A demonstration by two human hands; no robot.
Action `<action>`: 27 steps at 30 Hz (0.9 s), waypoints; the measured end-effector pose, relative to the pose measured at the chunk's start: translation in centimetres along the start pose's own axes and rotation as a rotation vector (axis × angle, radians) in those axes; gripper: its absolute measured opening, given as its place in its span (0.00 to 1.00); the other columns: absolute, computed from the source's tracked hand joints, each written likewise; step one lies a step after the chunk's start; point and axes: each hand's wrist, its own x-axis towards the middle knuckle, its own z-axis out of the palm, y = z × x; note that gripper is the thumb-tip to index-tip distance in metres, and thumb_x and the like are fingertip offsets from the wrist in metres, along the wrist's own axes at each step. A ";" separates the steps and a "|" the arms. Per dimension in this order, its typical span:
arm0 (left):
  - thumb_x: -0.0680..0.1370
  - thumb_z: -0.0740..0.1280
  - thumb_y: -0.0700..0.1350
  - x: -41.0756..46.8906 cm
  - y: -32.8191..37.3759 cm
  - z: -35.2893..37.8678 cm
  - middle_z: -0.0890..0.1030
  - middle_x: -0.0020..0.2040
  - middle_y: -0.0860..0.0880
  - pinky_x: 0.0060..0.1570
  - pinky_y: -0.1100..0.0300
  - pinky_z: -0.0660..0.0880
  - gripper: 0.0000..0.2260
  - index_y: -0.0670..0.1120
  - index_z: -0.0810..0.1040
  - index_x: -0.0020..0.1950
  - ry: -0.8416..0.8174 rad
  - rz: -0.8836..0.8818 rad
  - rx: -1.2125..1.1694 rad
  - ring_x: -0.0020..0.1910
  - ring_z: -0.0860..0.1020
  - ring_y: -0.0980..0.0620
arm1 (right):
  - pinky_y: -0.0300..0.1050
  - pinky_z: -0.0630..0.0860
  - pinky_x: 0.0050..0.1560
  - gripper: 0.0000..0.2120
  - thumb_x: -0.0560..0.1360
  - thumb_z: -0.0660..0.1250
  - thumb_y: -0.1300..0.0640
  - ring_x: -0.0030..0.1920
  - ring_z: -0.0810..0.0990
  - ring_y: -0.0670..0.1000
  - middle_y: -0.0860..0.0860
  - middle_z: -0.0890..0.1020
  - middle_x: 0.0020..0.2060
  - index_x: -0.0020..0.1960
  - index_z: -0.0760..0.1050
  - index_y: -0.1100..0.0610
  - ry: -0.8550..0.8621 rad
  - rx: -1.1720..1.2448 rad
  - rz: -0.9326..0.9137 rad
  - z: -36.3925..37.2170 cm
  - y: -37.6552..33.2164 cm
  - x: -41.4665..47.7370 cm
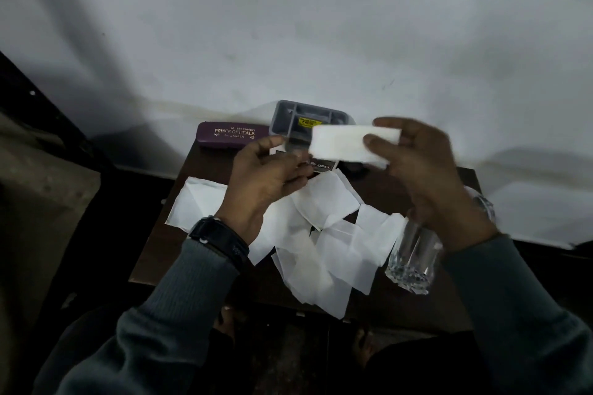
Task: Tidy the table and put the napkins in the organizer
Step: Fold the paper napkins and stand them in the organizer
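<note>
Before the grey plastic organizer (282, 120), the right hand (417, 167) pinches a folded white napkin (340, 144); the left hand (260, 183) seems relaxed. The purple case (231, 135) beside it reads "PRINCE OPTICALS".

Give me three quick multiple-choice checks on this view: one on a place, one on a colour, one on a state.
1. Where is the purple spectacle case?
A. left of the grey organizer
B. inside the organizer
C. right of the organizer

2. What colour is the sticker in the organizer?
A. red
B. yellow
C. green

3. The napkin in the right hand is:
A. crumpled into a ball
B. folded into a strip and pinched
C. torn in two

Answers:
1 A, the case lies beside the organizer's left wall.
2 B, the label shows yellow.
3 B, thumb and fingers pinch one end of a flat white strip.
</note>
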 end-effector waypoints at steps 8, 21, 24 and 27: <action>0.76 0.76 0.41 0.2 1.0 -0.8 0.88 0.53 0.44 0.45 0.52 0.84 0.16 0.46 0.80 0.63 0.094 0.007 0.020 0.47 0.88 0.48 | 0.45 0.84 0.42 0.24 0.72 0.70 0.63 0.31 0.83 0.38 0.44 0.74 0.52 0.68 0.75 0.52 0.028 -0.544 -0.212 1.0 -3.5 4.6; 0.80 0.70 0.44 0.0 2.9 -2.4 0.89 0.51 0.50 0.40 0.59 0.83 0.09 0.49 0.79 0.60 0.157 0.052 -0.002 0.43 0.87 0.51 | 0.50 0.75 0.48 0.37 0.67 0.70 0.28 0.51 0.79 0.51 0.49 0.80 0.53 0.64 0.68 0.53 -0.135 -0.889 -0.100 1.8 -0.6 3.9; 0.81 0.68 0.44 0.0 3.0 -2.6 0.89 0.46 0.52 0.37 0.61 0.82 0.07 0.50 0.77 0.59 0.161 0.050 -0.025 0.38 0.85 0.54 | 0.56 0.77 0.59 0.35 0.66 0.73 0.29 0.54 0.81 0.55 0.52 0.81 0.51 0.58 0.72 0.56 -0.264 -0.774 0.061 0.1 1.4 2.8; 0.82 0.67 0.45 -0.1 2.8 -2.5 0.89 0.46 0.52 0.38 0.60 0.82 0.03 0.51 0.77 0.54 0.142 0.051 -0.005 0.38 0.85 0.53 | 0.46 0.73 0.40 0.21 0.69 0.78 0.40 0.37 0.78 0.55 0.53 0.79 0.33 0.36 0.75 0.55 -0.316 -0.831 0.052 -0.5 3.2 2.2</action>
